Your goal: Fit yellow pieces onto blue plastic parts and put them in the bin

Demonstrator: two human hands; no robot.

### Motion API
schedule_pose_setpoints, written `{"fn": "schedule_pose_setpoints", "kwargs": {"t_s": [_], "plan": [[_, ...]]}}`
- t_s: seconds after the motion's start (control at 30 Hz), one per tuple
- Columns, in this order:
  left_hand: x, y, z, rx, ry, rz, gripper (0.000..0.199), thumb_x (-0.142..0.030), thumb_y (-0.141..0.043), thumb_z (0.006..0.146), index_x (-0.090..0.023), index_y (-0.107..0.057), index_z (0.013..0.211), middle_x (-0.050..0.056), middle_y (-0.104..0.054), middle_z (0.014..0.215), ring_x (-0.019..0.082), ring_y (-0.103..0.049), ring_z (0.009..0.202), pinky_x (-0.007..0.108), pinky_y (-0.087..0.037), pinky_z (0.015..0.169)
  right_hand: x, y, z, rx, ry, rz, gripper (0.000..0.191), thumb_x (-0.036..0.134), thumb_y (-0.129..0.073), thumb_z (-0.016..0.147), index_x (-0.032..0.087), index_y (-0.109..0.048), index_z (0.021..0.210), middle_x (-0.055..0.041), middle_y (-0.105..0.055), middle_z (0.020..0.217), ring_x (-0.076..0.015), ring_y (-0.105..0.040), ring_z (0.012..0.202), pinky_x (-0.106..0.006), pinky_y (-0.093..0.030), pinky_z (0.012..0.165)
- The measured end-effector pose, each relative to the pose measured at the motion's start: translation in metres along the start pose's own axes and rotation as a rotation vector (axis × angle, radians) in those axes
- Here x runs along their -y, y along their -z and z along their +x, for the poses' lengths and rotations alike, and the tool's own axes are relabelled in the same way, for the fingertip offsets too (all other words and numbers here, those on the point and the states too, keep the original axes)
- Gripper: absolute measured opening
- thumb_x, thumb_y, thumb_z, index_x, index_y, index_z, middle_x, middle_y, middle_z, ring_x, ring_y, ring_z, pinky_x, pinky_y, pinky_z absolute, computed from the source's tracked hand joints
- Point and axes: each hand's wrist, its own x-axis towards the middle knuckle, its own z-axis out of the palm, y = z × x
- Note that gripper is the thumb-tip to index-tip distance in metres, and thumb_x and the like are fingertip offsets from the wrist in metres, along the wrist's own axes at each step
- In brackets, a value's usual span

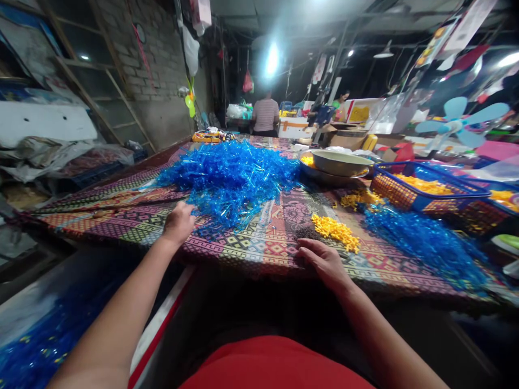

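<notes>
A large heap of clear blue plastic pieces (231,173) lies on the patterned cloth of the table. At its near left edge is my left hand (178,222), with its fingers curled closed; what they hold, if anything, is hidden. My right hand (322,260) rests low over the table's near edge, its fingers bent and pressed together. Their tips are beside a scatter of small dark pieces (306,233), and I cannot make out what is in them. Just beyond that hand lies a small pile of yellow plastic pieces (336,232).
At the right are a second blue pile (425,243) and a blue basket (430,202) of yellow pieces. Stacked metal bowls (340,165) stand behind. A light-blue fan (458,125) is at far right. Below left, a white bin (32,308) holds blue pieces. A person (265,114) sits far back.
</notes>
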Motion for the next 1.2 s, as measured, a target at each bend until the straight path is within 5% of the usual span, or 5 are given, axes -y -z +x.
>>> {"fn": "schedule_pose_setpoints", "kwargs": {"t_s": [0.33,0.63,0.77,0.97,1.2], "plan": [[0.017,0.041,-0.021,-0.24,-0.071,-0.138,0.023,-0.017,-0.044,0.077,-0.013,-0.061,0.091,0.011,-0.054,0.098,0.023,-0.055,0.095,0.034,-0.042,0.09,0.008,0.0,-0.001,0.012,-0.014,0.005,0.047,0.048,-0.061,0.075,0.011,-0.061,0.104,-0.0092,-0.069,0.077,-0.0194,-0.065,0.068,-0.034,-0.053,0.064],[-0.098,0.053,-0.046,0.15,-0.533,-0.77,0.024,-0.012,-0.052,0.074,-0.018,-0.064,0.094,0.005,-0.06,0.098,0.016,-0.057,0.092,0.029,-0.045,0.084,0.057,-0.035,-0.003,0.294,0.513,-0.324,0.03,0.035,-0.052,0.085,0.018,-0.058,0.109,-0.0088,-0.064,0.096,-0.017,-0.061,0.079,-0.029,-0.049,0.067],[-0.137,0.034,-0.055,0.07,-0.186,-1.184,0.041,-0.017,-0.06,0.072,-0.018,-0.054,0.113,0.007,-0.058,0.109,0.016,-0.06,0.085,0.03,-0.049,0.077,0.045,-0.039,-0.016,0.29,0.22,-0.092,0.025,0.038,-0.046,0.088,0.016,-0.059,0.088,0.0038,-0.053,0.051,-0.0095,-0.05,0.043,-0.021,-0.039,0.044],[-0.192,0.011,-0.081,0.463,0.246,-1.852,0.019,-0.026,-0.061,0.073,-0.011,-0.058,0.084,0.005,-0.064,0.075,0.015,-0.063,0.061,0.027,-0.052,0.057,0.028,-0.048,-0.035,0.242,0.004,0.236,0.029,0.045,-0.052,0.082,0.017,-0.051,0.074,0.0037,-0.056,0.057,-0.0068,-0.05,0.04,-0.018,-0.031,0.037],[-0.199,0.007,-0.072,0.546,0.497,-1.981,0.012,-0.02,-0.061,0.07,-0.011,-0.053,0.072,0.004,-0.063,0.06,0.017,-0.062,0.049,0.03,-0.051,0.047,0.028,-0.012,-0.033,0.288,-0.08,0.148,0.036,0.046,-0.058,0.077,0.015,-0.059,0.094,-0.0004,-0.062,0.066,-0.0092,-0.056,0.045,-0.018,-0.036,0.039]]}}
